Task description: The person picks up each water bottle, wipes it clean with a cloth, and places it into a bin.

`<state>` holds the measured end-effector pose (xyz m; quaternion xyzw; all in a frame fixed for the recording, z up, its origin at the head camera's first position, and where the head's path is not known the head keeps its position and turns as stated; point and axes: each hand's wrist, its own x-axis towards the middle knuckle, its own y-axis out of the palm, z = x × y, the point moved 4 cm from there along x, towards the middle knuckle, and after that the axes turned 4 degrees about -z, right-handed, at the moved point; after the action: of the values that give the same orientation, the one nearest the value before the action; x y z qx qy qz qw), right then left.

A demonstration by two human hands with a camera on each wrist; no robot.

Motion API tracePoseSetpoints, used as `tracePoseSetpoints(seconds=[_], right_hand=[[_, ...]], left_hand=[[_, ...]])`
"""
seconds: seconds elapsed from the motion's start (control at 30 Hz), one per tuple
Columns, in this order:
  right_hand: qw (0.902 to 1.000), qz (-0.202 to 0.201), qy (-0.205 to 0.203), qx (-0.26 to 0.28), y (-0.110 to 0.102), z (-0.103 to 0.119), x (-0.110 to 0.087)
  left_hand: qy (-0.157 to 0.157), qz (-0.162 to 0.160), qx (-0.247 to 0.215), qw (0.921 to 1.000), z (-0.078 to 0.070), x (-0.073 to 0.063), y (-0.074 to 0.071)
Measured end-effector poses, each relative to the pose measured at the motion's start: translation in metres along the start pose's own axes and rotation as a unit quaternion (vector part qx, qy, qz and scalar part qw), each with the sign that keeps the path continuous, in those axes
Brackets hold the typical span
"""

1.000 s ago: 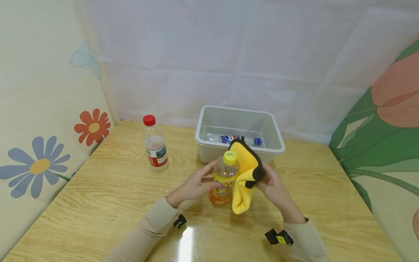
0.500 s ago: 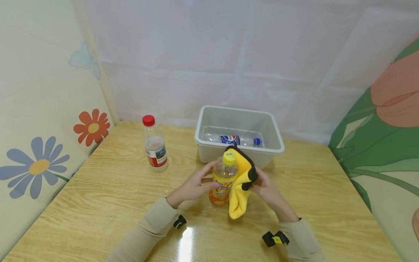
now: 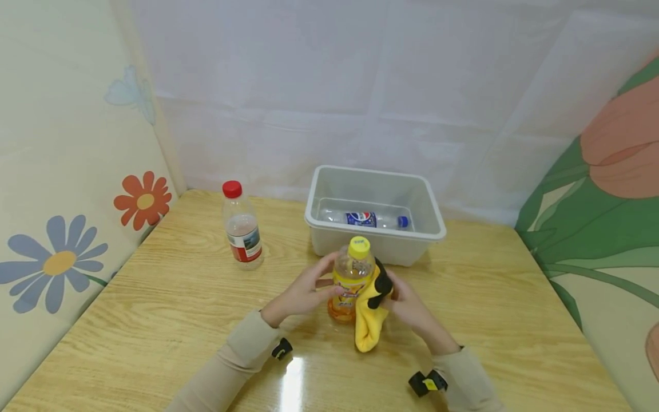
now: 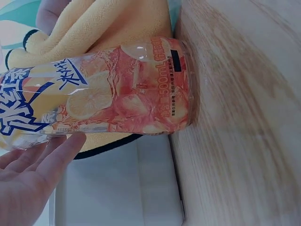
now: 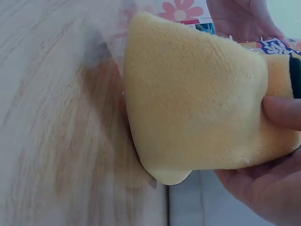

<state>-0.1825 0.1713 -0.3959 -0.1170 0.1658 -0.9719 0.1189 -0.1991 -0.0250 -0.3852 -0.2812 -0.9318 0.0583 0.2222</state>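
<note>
An upright drink bottle [image 3: 346, 286] with a yellow cap, yellow label and amber bottom stands on the wooden table. My left hand [image 3: 313, 289] grips its left side, with the thumb across the front. On the opposite side, my right hand [image 3: 412, 306] holds a yellow cloth [image 3: 368, 323] with black edging against the bottle. In the left wrist view the cloth [image 4: 131, 23] lies along the bottle [image 4: 117, 89], which shows lemon slices printed low down. From the right wrist the folded cloth [image 5: 193, 94] hides most of the bottle, and the right thumb presses on it.
Behind the hands stands a light grey bin [image 3: 407, 249], with a blue-capped bottle [image 3: 361, 219] lying inside. A red-capped bottle [image 3: 244, 232] with a red and white label stands upright at the left. A white cloth backdrop [image 3: 360, 86] hangs behind the table.
My right hand has moved left and a little toward me, taking the cloth down along the bottle's right side. My left hand and the bottle stay in place.
</note>
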Motion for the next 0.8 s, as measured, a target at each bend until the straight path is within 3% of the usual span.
tracePoseSetpoints(seconds=[0.17, 0.33, 0.67, 0.8], right_hand=[[0.9977, -0.046, -0.012, -0.048, -0.005, 0.004, -0.003], [0.9882, -0.095, -0.040, -0.113, -0.014, 0.012, -0.010], [0.9752, -0.123, -0.110, -0.148, -0.033, 0.018, -0.022], [0.9732, -0.127, -0.110, -0.158, -0.038, 0.018, -0.027]], left_hand=[[-0.001, -0.005, 0.019, 0.9998, -0.002, 0.001, 0.000], [0.018, -0.018, 0.049, 0.9985, -0.005, 0.001, 0.000], [0.080, -0.059, 0.074, 0.9923, -0.020, 0.014, -0.011], [0.106, -0.082, 0.074, 0.9881, -0.031, 0.022, -0.018]])
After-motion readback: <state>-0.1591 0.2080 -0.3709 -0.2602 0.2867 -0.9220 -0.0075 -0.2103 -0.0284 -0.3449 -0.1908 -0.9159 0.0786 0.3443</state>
